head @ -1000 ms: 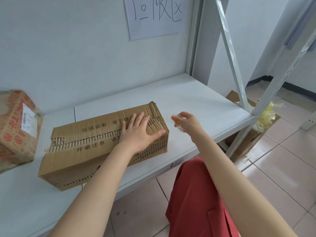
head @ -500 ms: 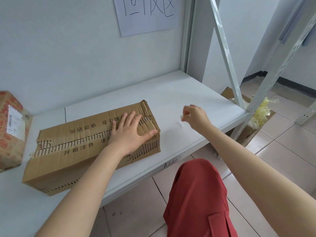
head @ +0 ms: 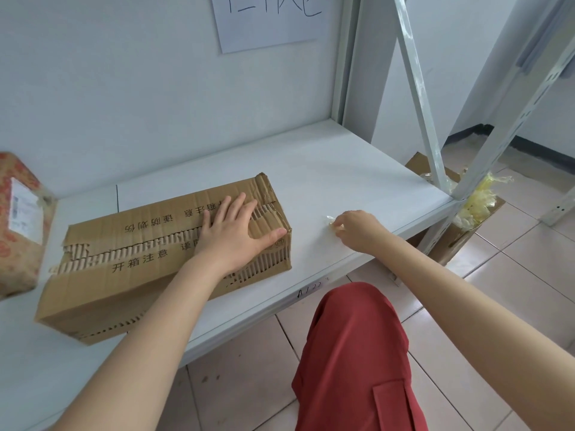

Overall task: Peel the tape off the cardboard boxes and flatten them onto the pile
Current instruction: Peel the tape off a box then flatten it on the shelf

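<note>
Long brown cardboard box [head: 174, 253] sits on the white shelf [head: 342, 169], top seam apparently stripped, not yet flattened. Left hand [head: 236, 234] lies flat on the box; right of the box, right hand [head: 354, 227] pinches a clear tape scrap [head: 330, 219].

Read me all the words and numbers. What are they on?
"开箱注意": long brown cardboard box.
"谨防划伤": same box, upside down.
"A122", unsure: white metal shelf edge.
White paper wall sign: cut off.
White label on red-printed cardboard box: blurred.
</note>
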